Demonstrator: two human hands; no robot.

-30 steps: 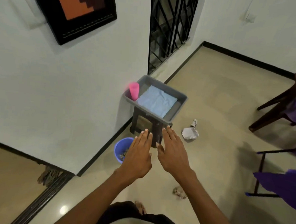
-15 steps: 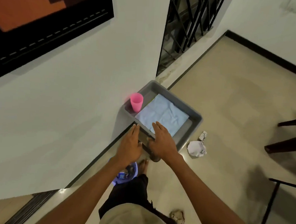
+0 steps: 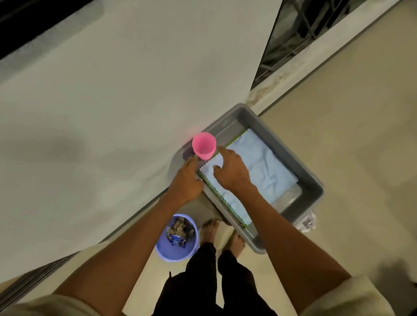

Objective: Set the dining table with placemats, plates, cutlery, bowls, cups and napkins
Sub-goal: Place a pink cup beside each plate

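Hands now reaching napkin, lying diagonally

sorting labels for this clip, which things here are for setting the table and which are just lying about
For the job:
pink cup
light blue cloth
green-edged mat under it
grey tub holding them

Lying about:
purple bin of rubbish
crumpled paper

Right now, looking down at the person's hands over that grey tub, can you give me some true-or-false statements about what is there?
1. The pink cup stands upright in the grey tub. True.
2. The right hand rests on the light blue cloth. True.
3. The left hand is lifting the cup. False: it sits beside the cup, at the tub's edge.
4. The purple bucket on the floor is empty. False: it holds scraps.
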